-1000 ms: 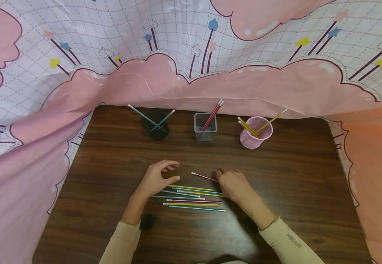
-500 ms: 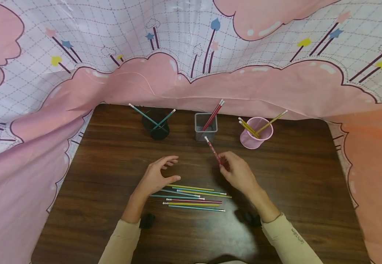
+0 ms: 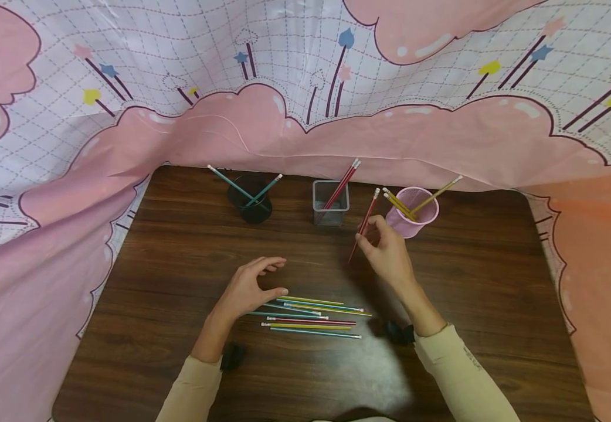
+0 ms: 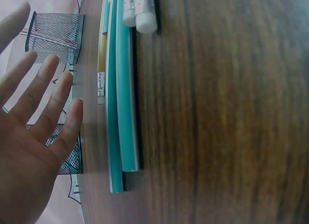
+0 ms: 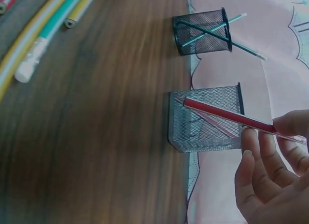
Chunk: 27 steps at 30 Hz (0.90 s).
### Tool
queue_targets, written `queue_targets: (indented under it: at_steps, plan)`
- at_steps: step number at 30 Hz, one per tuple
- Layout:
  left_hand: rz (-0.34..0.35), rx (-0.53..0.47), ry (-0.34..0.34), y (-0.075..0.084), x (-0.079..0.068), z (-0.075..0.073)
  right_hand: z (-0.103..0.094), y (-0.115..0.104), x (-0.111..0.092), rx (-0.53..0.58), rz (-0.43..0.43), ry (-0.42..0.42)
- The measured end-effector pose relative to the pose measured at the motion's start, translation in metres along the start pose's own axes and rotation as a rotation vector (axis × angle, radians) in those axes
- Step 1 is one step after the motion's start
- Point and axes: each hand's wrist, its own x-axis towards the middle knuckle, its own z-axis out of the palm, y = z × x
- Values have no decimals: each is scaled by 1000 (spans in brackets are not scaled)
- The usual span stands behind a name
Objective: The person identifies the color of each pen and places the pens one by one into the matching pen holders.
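Note:
Between thumb and fingers my right hand [image 3: 390, 255] pinches a red pencil [image 3: 367, 218], eraser end up, in the air in front of the gap between the grey square mesh holder [image 3: 329, 218] and the pink mesh cup [image 3: 403, 227]. Two red pencils lean in the grey holder. My left hand [image 3: 246, 288] hovers with relaxed fingers at the left end of a row of teal, yellow and red pencils [image 3: 313, 320] on the table. In the left wrist view its palm [image 4: 24, 161] holds nothing, beside teal pencils [image 4: 126, 103].
At the back left stands a black mesh cup [image 3: 255, 215] with two teal pencils. Several yellow pencils [image 3: 434, 194] lean in the pink cup. A patterned pink cloth [image 3: 205, 138] hangs behind the dark wooden table [image 3: 168, 264].
My right hand has lifted the red pencil off the table, moved it toward the holders and turned it from lying flat to nearly upright. The left hand stays almost in place.

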Motion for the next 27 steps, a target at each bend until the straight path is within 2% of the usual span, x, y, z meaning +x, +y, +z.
queue_targets:
  at_steps: [8, 11, 15, 22, 27]
  plan:
    - [16, 42, 18, -5, -5, -4, -4, -6, 16, -18, 10, 61]
    - [-2, 70, 21, -6, -8, -5, -5, -10, 25, 57, 5, 78]
    - [-29, 106, 31, -9, -11, -6, -4, -13, 40, 221, 16, 96]
    - [-31, 147, 20, -13, -16, -7, -2, -20, 58, 293, 77, 162]
    - [-26, 152, 10, -13, -19, -8, -5, -39, 62, 382, 152, 179]
